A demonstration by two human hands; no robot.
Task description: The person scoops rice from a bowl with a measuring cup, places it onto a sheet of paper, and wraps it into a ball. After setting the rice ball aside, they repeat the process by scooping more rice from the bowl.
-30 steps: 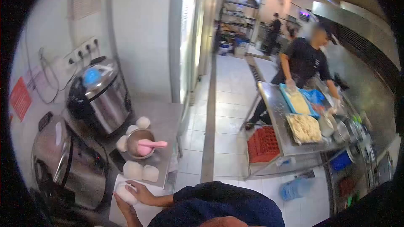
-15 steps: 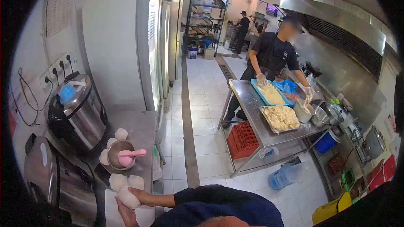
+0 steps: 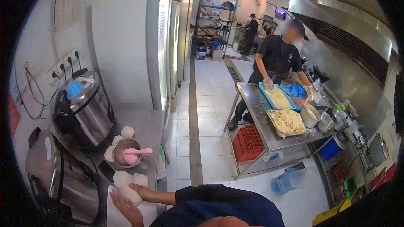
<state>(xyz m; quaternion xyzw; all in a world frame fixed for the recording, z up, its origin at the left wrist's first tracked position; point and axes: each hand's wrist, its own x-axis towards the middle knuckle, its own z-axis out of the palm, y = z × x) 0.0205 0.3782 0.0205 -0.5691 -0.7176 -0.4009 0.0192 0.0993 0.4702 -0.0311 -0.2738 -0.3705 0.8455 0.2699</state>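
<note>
My left hand (image 3: 126, 208) and my right hand (image 3: 144, 193) press from both sides on a white rounded bundle (image 3: 131, 195). Whether it is wrapped food or something else I cannot make out. Two similar white bundles (image 3: 122, 178) sit just beyond my fingers. Beneath my hands lies a flat white sheet or board (image 3: 114, 217). Farther along the counter, a metal bowl (image 3: 119, 156) holds a pink scoop (image 3: 136, 154). Several more white rounded bundles (image 3: 127, 132) stand around that bowl.
Two large steel cookers (image 3: 86, 111) line the wall on my left. Beyond the counter (image 3: 145, 122) stands a tall white fridge (image 3: 122, 42). Across the aisle, a gloved co-worker (image 3: 277, 54) works over trays on a steel table (image 3: 252, 96). A blue water bottle (image 3: 284, 181) lies on the floor.
My left hand has come up along the bundle's left side, its fingers now flatter against it. My right hand stays on the bundle. The whole view has shifted slightly.
</note>
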